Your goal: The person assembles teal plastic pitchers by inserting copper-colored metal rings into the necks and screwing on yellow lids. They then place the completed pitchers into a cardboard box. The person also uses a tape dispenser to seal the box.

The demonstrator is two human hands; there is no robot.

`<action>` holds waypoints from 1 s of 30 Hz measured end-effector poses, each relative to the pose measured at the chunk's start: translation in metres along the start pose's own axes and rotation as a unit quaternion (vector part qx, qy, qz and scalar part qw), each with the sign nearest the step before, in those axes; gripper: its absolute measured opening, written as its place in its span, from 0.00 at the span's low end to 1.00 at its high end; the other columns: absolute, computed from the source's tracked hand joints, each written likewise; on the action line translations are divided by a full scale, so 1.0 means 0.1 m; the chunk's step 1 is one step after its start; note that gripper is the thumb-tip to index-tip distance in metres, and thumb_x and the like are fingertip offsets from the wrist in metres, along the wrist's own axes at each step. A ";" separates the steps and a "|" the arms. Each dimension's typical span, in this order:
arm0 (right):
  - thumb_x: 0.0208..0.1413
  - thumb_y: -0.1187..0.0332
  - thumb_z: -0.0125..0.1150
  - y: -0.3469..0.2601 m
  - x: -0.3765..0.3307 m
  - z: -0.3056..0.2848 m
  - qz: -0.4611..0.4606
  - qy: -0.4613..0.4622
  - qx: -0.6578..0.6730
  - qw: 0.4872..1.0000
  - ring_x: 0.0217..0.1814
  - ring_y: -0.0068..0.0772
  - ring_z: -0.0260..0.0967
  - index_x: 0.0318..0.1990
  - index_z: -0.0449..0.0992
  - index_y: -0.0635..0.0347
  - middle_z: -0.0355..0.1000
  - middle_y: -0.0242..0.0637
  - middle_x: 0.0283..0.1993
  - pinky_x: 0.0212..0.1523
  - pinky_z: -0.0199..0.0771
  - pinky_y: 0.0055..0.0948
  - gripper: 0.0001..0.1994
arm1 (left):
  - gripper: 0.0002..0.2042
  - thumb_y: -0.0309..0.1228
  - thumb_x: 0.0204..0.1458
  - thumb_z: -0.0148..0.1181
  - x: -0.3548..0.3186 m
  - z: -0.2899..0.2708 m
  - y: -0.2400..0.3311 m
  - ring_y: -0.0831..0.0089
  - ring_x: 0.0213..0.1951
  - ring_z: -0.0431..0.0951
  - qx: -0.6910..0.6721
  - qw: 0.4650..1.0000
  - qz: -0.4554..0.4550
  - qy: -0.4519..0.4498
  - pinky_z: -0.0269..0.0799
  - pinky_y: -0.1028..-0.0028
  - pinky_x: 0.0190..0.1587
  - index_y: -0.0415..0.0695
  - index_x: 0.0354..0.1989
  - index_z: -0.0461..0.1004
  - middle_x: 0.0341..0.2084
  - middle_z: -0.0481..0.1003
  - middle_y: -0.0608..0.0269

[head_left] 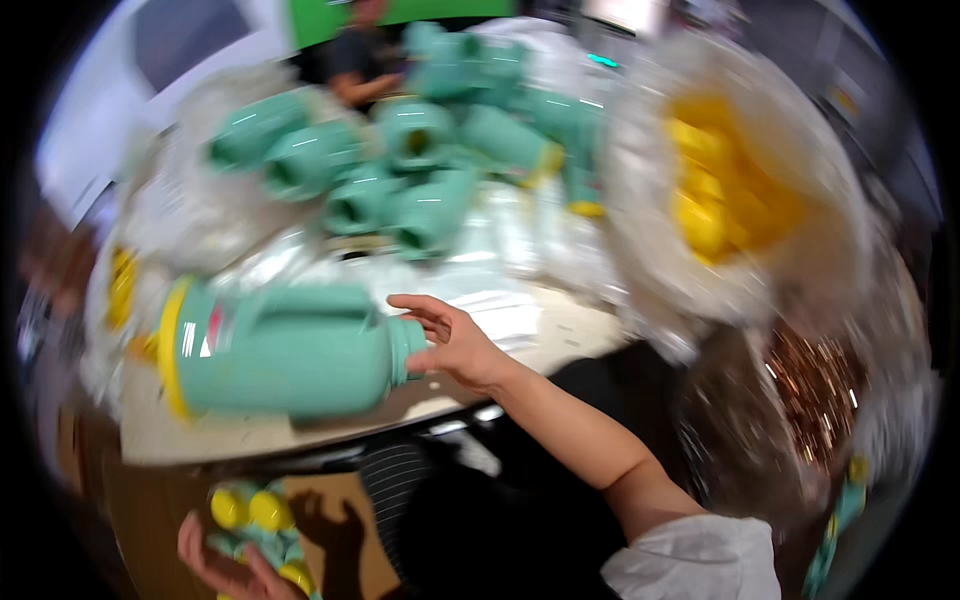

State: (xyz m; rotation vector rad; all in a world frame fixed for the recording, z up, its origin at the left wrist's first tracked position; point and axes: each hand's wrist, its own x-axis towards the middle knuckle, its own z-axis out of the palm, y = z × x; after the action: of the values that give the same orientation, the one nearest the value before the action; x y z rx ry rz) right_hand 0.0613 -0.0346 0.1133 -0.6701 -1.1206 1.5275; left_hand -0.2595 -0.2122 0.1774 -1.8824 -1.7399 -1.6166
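Observation:
A large mint-green jug [300,345] with a moulded handle and a yellow base lies on its side at the table's front left, its base to the left and its neck to the right. My right hand [450,345] is closed around the neck, thumb below and fingers above. Down at the lower left, my left hand [235,570] is open, with fingers apart and nothing in them. It is over an open cardboard box [330,500] holding several green jugs with yellow parts [268,510]. Motion blurs the picture somewhat.
Many green jug bodies [430,210] are heaped on the table's far side among clear plastic bags [520,230]. A large bag of yellow parts [735,190] stands at the right. Below it is a bag of shiny copper-coloured pieces [810,395]. Another person [360,60] is behind the heap.

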 end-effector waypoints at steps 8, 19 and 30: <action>0.47 0.70 0.73 -0.50 -1.95 -0.33 0.000 0.012 -0.216 0.976 0.55 0.31 0.70 0.59 0.68 0.58 0.73 0.37 0.54 0.56 0.71 0.36 0.29 | 0.47 0.50 0.43 0.71 -0.63 1.95 1.23 0.60 0.61 0.66 -0.425 0.720 -0.178 -0.518 0.56 0.65 0.66 0.39 0.68 0.55 0.59 0.67 0.48; 0.50 0.53 0.68 -2.37 -4.75 -2.80 0.272 0.616 -0.551 0.494 0.33 0.45 0.77 0.31 0.81 0.67 0.77 0.53 0.29 0.38 0.75 0.40 0.20 | 0.38 0.53 0.49 0.65 -0.57 1.92 1.31 0.61 0.42 0.78 -0.478 0.655 -0.315 -0.494 0.77 0.66 0.46 0.39 0.61 0.61 0.41 0.76 0.45; 0.44 0.61 0.71 -1.63 -5.02 -3.57 0.206 0.581 -0.519 0.592 0.27 0.33 0.73 0.29 0.78 0.69 0.76 0.47 0.26 0.32 0.72 0.38 0.16 | 0.19 0.30 0.59 0.58 -0.84 2.09 0.78 0.74 0.48 0.73 -0.433 0.618 -0.379 -0.536 0.69 0.72 0.54 0.41 0.58 0.68 0.45 0.74 0.61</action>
State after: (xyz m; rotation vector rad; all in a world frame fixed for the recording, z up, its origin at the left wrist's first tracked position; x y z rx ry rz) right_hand 0.5728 -0.4082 0.0469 -2.4138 -0.6385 0.2164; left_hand -0.0558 -0.1517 0.0699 -3.4209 -2.7980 -1.9148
